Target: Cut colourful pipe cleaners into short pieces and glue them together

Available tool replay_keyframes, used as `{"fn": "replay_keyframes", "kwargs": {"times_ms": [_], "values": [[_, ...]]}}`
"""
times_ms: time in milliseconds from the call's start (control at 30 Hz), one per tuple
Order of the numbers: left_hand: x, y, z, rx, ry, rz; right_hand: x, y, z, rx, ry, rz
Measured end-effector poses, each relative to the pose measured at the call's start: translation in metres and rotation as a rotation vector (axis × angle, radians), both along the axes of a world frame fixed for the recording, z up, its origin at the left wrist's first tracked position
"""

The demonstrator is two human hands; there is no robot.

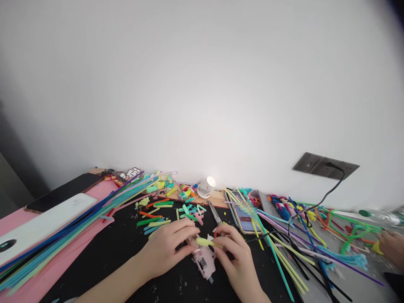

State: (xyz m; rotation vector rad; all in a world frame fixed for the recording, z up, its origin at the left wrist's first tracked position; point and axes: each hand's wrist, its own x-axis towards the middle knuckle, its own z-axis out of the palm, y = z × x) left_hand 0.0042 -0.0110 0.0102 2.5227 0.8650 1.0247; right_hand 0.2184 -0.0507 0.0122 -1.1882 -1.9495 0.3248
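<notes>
My right hand [235, 256] pinches one end of a short fuzzy yellow pipe cleaner piece [204, 242]. Its other end points at the fingertips of my left hand [172, 244], which are bent together around something small and pinkish, mostly hidden. Just below the yellow piece, between both hands, is a pink plastic device [205, 263] with a dark window in its side; its kind is unclear. Behind my right fingers a pair of scissors [215, 213] points toward the wall, its handles partly covered by that hand.
Cut pipe cleaner pieces [158, 214] are scattered on the black mat [104, 261]. A paper cup [206, 187] stands by the wall. Long pipe cleaners [94, 227] lie left, beside a white case [47, 227]. Right are a phone [248, 219], cables and another person's hand [391, 246].
</notes>
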Motion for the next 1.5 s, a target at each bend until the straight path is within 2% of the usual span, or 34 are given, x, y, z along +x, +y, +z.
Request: {"fn": "replay_keyframes", "kwargs": {"times_ms": [267,533,1167,1500], "values": [[0.0037,-0.0026,-0.0013,0.050,0.047,-0.078,-0.0056,-0.0013,0.0036,0.042,-0.016,0.046],[0.0055,-0.0030,-0.0004,0.121,0.023,-0.101,-0.0057,-0.0022,0.0037,0.039,-0.025,0.042],[0.0075,-0.0038,-0.0004,0.104,-0.014,-0.122,-0.0063,-0.0017,0.0037,0.018,-0.029,0.043],[0.0066,-0.0022,-0.0044,0.054,-0.028,-0.062,-0.0053,-0.0009,0.0051,0.048,-0.021,0.024]]}}
